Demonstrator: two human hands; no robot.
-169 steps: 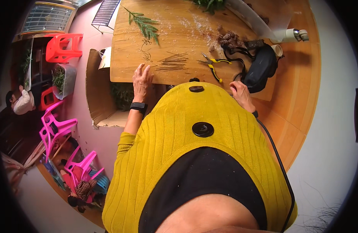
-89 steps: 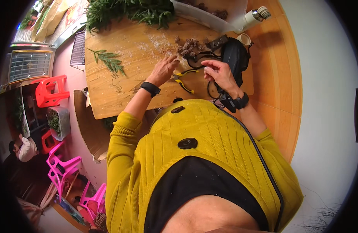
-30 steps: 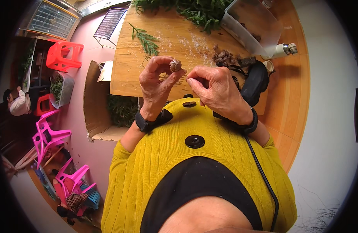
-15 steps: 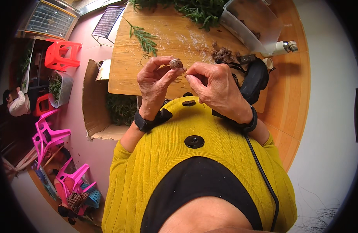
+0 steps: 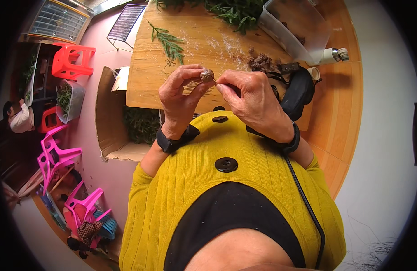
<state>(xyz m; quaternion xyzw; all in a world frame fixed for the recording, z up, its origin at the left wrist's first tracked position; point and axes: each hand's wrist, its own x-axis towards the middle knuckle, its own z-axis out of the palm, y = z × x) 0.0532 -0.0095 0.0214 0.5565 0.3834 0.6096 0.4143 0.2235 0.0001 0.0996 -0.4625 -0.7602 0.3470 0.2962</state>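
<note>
A small brown pine cone with whitish scales point(image 5: 207, 75) sits between the thumb and fingers of my left hand point(image 5: 179, 92), above the near part of the wooden table point(image 5: 149, 86). Just to its right, my right hand point(image 5: 253, 97) pinches a thin stem or wire that runs toward the cone's base; which of the two it is I cannot tell. Both hands are closed, and their tips nearly meet. Beyond my right hand lies a pile of brown pine cones point(image 5: 262, 63). A green artificial sprig point(image 5: 168, 43) rests on the table past my left hand.
Green foliage point(image 5: 233, 13) and a clear plastic bin point(image 5: 294, 27) occupy the far side. A black pouch point(image 5: 296, 92) and a white flask point(image 5: 330, 55) are at the right. Left of the table stand a cardboard box point(image 5: 110, 122), a red stool point(image 5: 73, 63) and pink chairs point(image 5: 59, 156).
The pine cone has turned slightly and shifted a little to the right in my left fingers. My right hand keeps its pinch, almost in the same place.
</note>
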